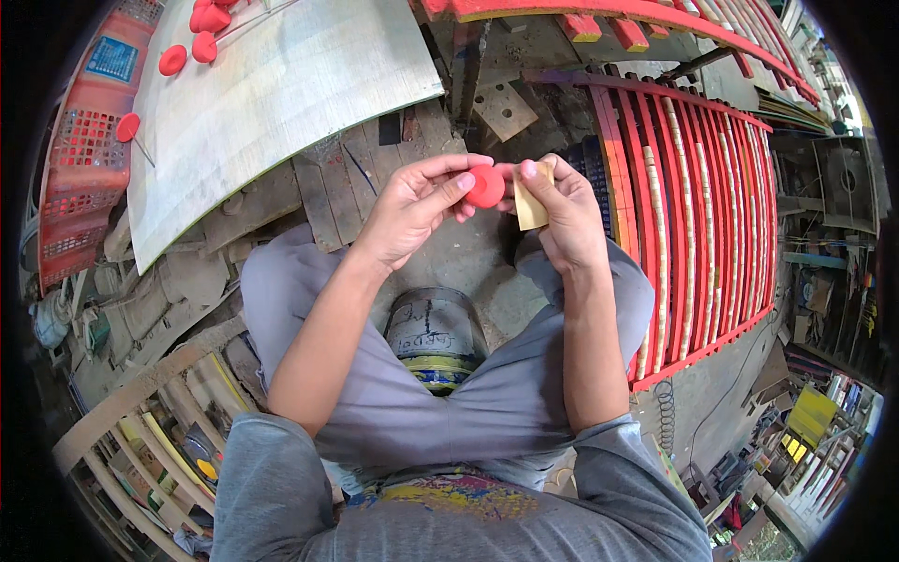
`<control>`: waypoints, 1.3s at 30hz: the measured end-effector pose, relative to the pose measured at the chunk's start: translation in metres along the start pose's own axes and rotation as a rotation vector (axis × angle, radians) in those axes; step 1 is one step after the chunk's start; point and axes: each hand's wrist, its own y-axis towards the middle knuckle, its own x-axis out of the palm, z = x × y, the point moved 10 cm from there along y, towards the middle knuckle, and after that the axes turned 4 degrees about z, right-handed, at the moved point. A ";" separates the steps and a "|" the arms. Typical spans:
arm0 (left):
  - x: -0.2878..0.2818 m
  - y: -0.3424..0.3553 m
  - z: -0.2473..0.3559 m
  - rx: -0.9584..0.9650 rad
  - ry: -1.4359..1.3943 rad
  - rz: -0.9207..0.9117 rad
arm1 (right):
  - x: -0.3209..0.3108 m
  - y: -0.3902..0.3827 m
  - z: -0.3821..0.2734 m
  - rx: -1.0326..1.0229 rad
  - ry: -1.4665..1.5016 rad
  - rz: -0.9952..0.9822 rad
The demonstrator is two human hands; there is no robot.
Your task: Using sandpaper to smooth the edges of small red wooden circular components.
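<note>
Between the thumb and fingers of my left hand is a round red knob-like piece, its broad face turned up. My right hand pinches a folded piece of tan sandpaper, with the thumb on top. The paper is just right of the red piece; whether the right fingertips touch that piece I cannot tell. Both hands are held out over my knees. At the upper left, several similar red pieces lie on a pale board, some with thin metal rods. Another red piece with a rod rests near the board's left edge.
A red plastic crate stands left of the board. Red slatted racks fill the right side, holding striped sticks. A bucket sits between my legs. A wooden block with holes lies ahead, and a slatted wooden frame at lower left.
</note>
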 end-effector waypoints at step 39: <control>-0.009 -0.001 -0.015 -0.088 -0.065 0.062 | 0.027 -0.010 -0.017 -0.394 -0.437 -0.182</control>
